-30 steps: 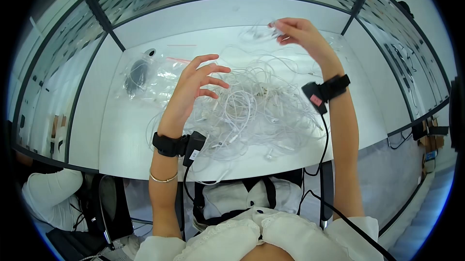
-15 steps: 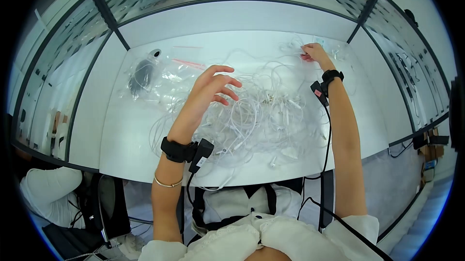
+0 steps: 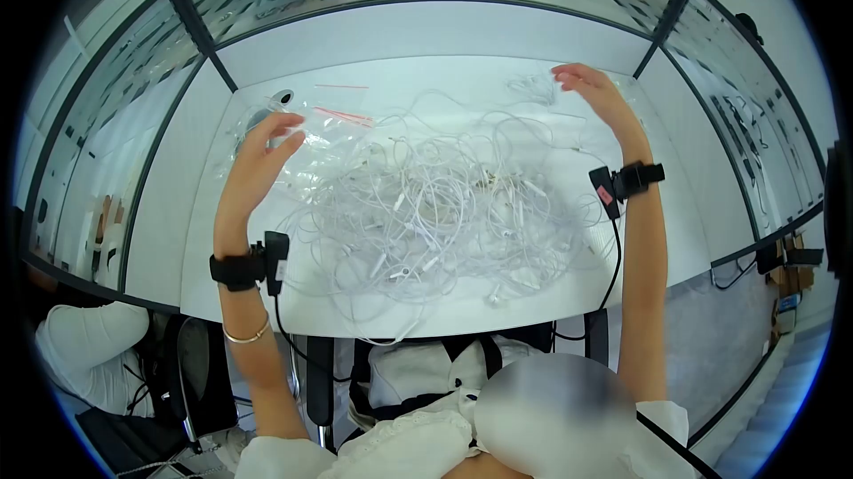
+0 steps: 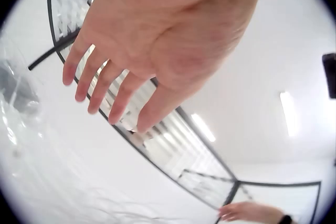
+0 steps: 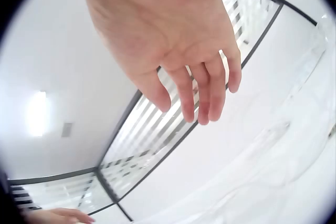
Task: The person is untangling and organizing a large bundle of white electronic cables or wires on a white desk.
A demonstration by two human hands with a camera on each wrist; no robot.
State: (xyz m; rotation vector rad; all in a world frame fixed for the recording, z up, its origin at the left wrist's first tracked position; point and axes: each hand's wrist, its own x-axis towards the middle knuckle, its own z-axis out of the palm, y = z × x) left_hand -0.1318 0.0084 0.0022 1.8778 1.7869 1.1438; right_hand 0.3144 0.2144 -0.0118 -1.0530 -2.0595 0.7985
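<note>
A wide tangle of white cables (image 3: 435,212) with small plugs covers the middle of the white table (image 3: 240,301). My left hand (image 3: 255,168) hovers over the left side, near the clear plastic bags (image 3: 333,146); in the left wrist view the left hand (image 4: 157,35) has its fingers spread and holds nothing. My right hand (image 3: 604,101) is above the back right, beside a small loose coil of cable (image 3: 531,88). In the right wrist view the right hand (image 5: 168,35) is empty, with fingers relaxed and slightly bent.
A dark round object in a bag (image 4: 18,90) lies at the left, partly behind my left hand in the head view. Low white panels (image 3: 426,30) with glass tops enclose the table. Another person in white (image 3: 93,355) sits at the lower left.
My left hand has moved left from above the tangle to the bags. My right hand went to the back right with a cable, which now lies loose there, and has drawn slightly off it.
</note>
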